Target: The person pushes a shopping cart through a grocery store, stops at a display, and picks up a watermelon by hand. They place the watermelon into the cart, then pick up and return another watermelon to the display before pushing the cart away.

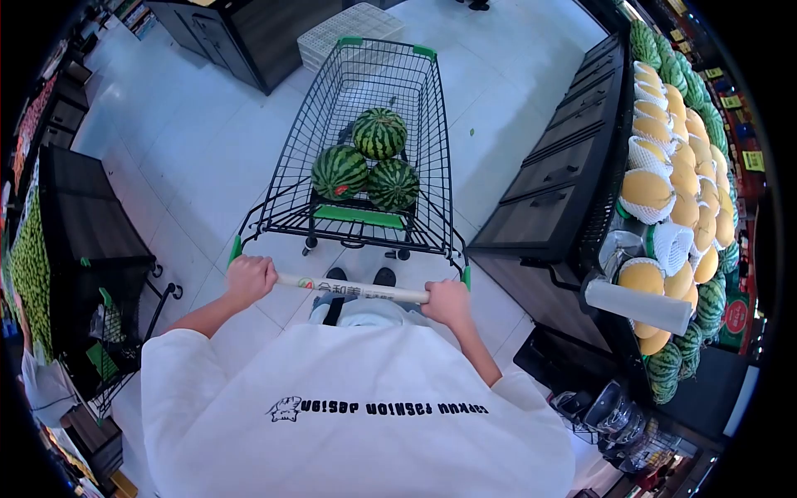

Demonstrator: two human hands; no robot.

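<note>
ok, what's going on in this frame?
A person stands in a shop aisle behind a shopping cart. The left hand and right hand are each closed around the cart handle, one near each end. Three watermelons sit piled in the cart. Shelves of yellow melons run along the person's right.

The shopping cart (320, 108) is a black wire basket with green corner caps (349, 40) and a green seat flap (359, 217); it stands upright on the white tiled floor (207, 149), pointing straight ahead; its pale handle (357, 289), printed with a logo, lies crosswise at the near end.
</note>
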